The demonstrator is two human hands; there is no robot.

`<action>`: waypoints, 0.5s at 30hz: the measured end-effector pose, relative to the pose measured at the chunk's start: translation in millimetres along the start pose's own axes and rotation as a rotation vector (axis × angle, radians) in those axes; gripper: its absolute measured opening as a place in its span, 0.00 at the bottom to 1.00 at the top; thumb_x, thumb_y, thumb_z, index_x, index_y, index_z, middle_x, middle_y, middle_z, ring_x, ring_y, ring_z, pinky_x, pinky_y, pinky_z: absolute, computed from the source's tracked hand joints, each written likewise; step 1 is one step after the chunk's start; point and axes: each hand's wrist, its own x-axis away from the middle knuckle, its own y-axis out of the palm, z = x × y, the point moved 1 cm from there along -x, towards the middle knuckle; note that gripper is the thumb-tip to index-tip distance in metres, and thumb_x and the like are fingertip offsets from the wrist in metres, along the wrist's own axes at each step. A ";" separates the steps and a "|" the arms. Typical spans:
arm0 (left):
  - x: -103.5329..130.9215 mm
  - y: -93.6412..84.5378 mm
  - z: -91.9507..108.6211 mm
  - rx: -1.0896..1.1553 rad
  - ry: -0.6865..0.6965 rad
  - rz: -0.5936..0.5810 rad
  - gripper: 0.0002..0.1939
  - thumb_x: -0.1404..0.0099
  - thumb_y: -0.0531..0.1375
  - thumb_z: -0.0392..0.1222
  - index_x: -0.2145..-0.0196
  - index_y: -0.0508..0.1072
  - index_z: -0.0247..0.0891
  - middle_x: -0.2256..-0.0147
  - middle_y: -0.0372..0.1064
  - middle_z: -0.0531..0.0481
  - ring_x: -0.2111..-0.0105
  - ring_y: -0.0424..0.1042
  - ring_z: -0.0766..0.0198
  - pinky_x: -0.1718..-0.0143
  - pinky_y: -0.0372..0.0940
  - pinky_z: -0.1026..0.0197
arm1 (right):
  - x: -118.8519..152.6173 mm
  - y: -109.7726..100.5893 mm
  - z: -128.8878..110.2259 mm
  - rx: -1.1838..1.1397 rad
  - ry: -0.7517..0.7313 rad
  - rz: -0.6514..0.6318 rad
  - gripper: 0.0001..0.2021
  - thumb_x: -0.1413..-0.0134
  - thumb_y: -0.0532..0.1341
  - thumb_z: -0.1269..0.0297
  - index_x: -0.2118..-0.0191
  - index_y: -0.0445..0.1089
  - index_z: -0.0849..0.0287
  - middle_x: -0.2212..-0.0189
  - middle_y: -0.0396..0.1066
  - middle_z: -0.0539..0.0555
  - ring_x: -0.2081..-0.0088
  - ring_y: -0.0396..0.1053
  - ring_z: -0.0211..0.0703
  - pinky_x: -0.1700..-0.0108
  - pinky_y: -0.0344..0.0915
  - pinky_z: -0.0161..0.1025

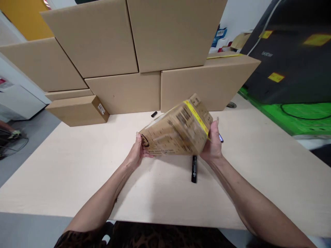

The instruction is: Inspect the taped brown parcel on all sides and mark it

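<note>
The left grip [134, 151] and right grip [213, 146] hold the yellow-taped cardboard box [173, 131]; it seems light and stiff; best held by both ends.

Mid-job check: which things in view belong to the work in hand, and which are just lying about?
In the work:
- printed box with yellow tape, held between left hand and right hand

Apparently just lying about, untouched:
- black stick-shaped object
- small black piece
- low brown carton
- large stacked cartons
</note>
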 end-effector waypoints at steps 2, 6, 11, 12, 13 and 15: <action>1.9 1.5 -0.9 -0.062 -0.015 -0.039 0.48 0.33 0.51 0.84 0.48 0.78 0.32 0.71 0.80 0.39 0.76 0.81 0.54 0.76 0.75 0.59 | -2.3 -3.6 6.9 0.038 -0.029 0.011 0.27 0.47 0.67 0.28 0.53 0.75 0.42 0.49 0.79 0.49 0.44 0.76 0.54 0.56 0.76 0.46; 6.9 5.3 1.9 -0.063 0.055 -0.058 0.52 0.40 0.58 0.86 0.40 0.74 0.35 0.66 0.81 0.40 0.80 0.76 0.57 0.80 0.71 0.58 | -3.0 -6.4 16.2 0.122 -0.012 -0.003 0.23 0.45 0.69 0.36 0.49 0.72 0.41 0.51 0.74 0.48 0.54 0.72 0.47 0.63 0.69 0.40; 6.8 1.0 5.7 -0.015 0.198 0.150 0.65 0.43 0.71 0.75 0.21 0.43 0.56 0.51 0.79 0.45 0.73 0.75 0.62 0.78 0.68 0.62 | -0.7 -1.7 11.9 0.123 0.031 -0.013 0.25 0.52 0.74 0.35 0.55 0.75 0.42 0.59 0.70 0.48 0.60 0.67 0.44 0.65 0.68 0.39; 6.1 -0.1 5.1 -0.031 0.209 0.168 0.64 0.42 0.71 0.75 0.21 0.44 0.55 0.51 0.79 0.44 0.70 0.76 0.61 0.75 0.68 0.61 | -0.2 -0.4 10.5 0.122 0.039 -0.005 0.26 0.54 0.75 0.34 0.56 0.75 0.43 0.60 0.69 0.48 0.61 0.66 0.44 0.66 0.67 0.38; 5.4 -0.6 4.1 -0.053 0.227 0.163 0.61 0.40 0.70 0.75 0.21 0.48 0.53 0.50 0.79 0.43 0.65 0.78 0.58 0.72 0.71 0.59 | 0.2 0.8 9.4 0.122 0.046 0.007 0.27 0.56 0.76 0.33 0.56 0.76 0.43 0.60 0.68 0.48 0.61 0.65 0.43 0.66 0.67 0.37; 4.7 -0.1 1.7 -0.085 0.309 0.106 0.53 0.36 0.66 0.75 0.24 0.56 0.48 0.41 0.75 0.38 0.49 0.79 0.48 0.57 0.77 0.52 | 1.1 2.5 8.5 0.123 0.057 0.033 0.29 0.58 0.77 0.31 0.55 0.76 0.42 0.59 0.69 0.48 0.61 0.65 0.43 0.68 0.66 0.36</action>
